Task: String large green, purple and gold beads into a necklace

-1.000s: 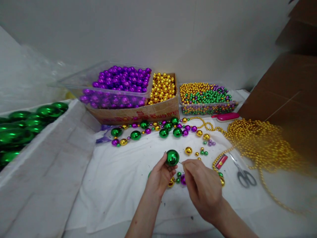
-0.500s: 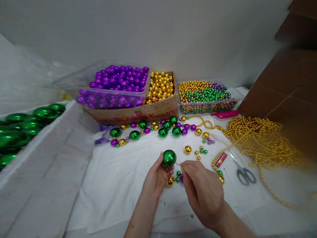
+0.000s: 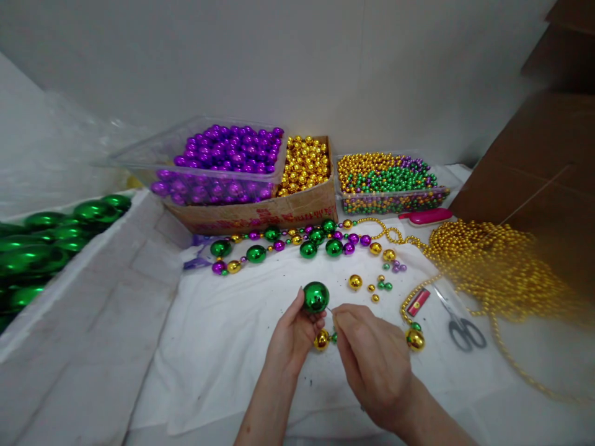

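Pinched in the fingers of my left hand is a large shiny green bead. My right hand is closed around a thin needle, whose tip meets the lower right side of the bead. How deep the needle goes in cannot be seen. A gold bead and a small green one show between my hands, partly hidden by the right. Loose gold beads and small green beads lie just beyond. A strung garland of green, purple and gold beads stretches across the white cloth.
At the back stand a clear tub of purple beads, a cardboard box with gold beads, and a tub of mixed small beads. Scissors and heaped gold bead chain lie right. Large green beads fill the left box.
The needle in my right hand has come closer to the green bead, and less of it shows. My left hand holds the bead almost still. The view has shifted slightly.
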{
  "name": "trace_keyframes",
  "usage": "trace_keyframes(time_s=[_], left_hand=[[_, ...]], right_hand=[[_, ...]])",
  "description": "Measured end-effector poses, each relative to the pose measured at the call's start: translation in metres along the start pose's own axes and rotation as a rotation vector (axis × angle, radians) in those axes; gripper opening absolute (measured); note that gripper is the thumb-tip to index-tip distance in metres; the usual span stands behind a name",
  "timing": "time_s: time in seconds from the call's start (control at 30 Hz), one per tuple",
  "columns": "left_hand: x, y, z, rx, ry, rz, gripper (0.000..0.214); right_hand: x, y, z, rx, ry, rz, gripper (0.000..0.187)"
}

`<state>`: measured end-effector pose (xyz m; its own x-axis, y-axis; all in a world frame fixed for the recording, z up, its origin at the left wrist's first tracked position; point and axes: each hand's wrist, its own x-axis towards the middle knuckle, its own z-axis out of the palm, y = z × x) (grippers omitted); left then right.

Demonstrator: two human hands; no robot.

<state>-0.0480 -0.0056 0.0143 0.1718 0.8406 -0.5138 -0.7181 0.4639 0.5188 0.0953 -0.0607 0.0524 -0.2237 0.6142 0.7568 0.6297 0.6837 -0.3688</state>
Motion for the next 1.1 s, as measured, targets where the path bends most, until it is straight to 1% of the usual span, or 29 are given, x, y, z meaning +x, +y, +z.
trace_keyframes(time_s=[0.2,0.33,0.5,0.7,0.77,0.87,0.93,1.03,1.1], left_hand=[[0.0,-0.002,0.001,-0.026,0.015,0.011,0.02],[0.003,-0.003,-0.002,-0.052,0.011,0.025,0.019],[0.002,-0.001,-0.004,-0.024,0.022,0.022,0.021],[-0.002,0.003,0.0,-0.036,-0.025,-0.001,0.026],[-0.003,0.003,0.001,-0.062,-0.013,0.005,0.025],[-0.004,0.003,0.002,-0.075,0.026,0.006,0.026],[-0.005,0.002,0.002,-0.078,0.047,-0.007,0.027],[-0.005,0.001,0.003,-0.079,0.06,-0.021,0.027],[-0.005,0.001,0.003,-0.075,0.048,-0.019,0.027]], right_hand=[[0.002,0.003,0.006,0.01,0.017,-0.01,0.022],[-0.001,0.005,0.009,0.023,0.011,0.014,0.023],[0.004,0.003,0.005,0.081,0.043,0.094,0.019],[0.012,-0.004,-0.002,0.288,0.033,0.234,0.016],[0.012,-0.005,-0.003,0.285,0.036,0.208,0.019],[0.01,-0.006,-0.003,0.152,0.057,0.068,0.025],[0.009,-0.005,-0.003,0.066,0.081,-0.001,0.025],[0.009,-0.005,-0.003,0.031,0.089,-0.015,0.025],[0.009,-0.006,-0.003,0.017,0.095,-0.007,0.025]])
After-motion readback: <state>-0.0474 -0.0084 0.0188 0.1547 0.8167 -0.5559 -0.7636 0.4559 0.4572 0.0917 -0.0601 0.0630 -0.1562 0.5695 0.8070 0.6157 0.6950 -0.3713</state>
